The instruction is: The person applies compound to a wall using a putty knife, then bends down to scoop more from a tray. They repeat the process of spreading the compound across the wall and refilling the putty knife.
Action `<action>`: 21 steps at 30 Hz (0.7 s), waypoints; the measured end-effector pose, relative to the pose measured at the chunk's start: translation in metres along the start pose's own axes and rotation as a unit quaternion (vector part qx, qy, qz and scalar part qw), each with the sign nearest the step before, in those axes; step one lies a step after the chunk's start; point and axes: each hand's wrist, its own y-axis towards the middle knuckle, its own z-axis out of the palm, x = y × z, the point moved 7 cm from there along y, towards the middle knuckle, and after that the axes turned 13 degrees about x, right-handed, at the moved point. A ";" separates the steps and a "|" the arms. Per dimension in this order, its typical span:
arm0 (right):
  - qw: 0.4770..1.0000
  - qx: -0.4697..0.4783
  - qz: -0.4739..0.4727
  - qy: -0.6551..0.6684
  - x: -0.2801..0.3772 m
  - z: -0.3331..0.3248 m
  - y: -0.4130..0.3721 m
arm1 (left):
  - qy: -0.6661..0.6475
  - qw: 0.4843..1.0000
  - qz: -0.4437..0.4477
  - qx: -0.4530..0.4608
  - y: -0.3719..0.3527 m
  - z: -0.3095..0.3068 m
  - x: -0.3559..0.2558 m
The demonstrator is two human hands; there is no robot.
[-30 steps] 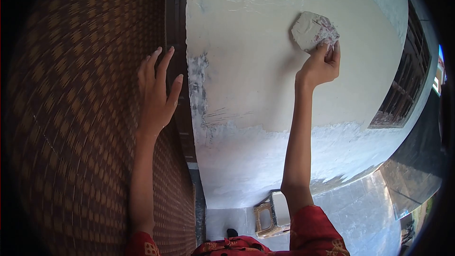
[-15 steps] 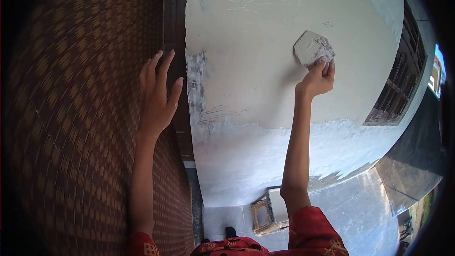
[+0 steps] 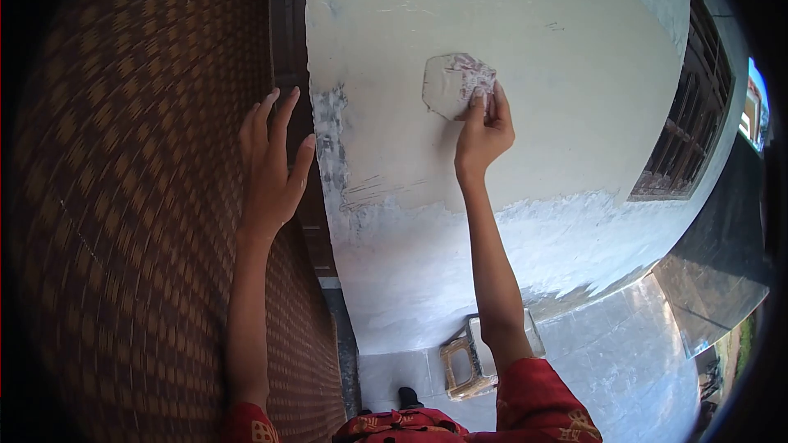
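My right hand grips a flat, many-sided putty scraper by its right side, thumb on the near face and fingers along the edge. Pale filler coats the scraper, with reddish smears near my fingertips. It lies close against the cream-coated part of the wall. My left hand is raised with fingers spread and nothing in it, in front of the woven brown panel and left of the wall's rough edge.
Bare whitish wall shows below the coating. A barred window is set in at the right. On the tiled floor stands a smeared stool beneath my right arm. A dark door stands behind my left hand.
My right hand has carried the scraper leftward across the wall, and the scraper now lies flatter to it. My left hand stays spread in the same place. The view has shifted slightly.
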 end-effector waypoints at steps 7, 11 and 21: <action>0.991 -0.132 0.010 -0.025 0.025 -0.136 0.023 | -0.041 0.999 0.013 0.009 -0.010 0.015 -0.008; 0.993 -0.092 0.015 -0.068 0.066 -0.171 -0.004 | -0.125 0.990 0.048 0.040 -0.018 0.047 -0.038; 0.962 -0.056 0.120 -0.239 0.151 -0.295 -0.112 | -0.269 0.936 0.059 0.221 -0.110 0.158 -0.151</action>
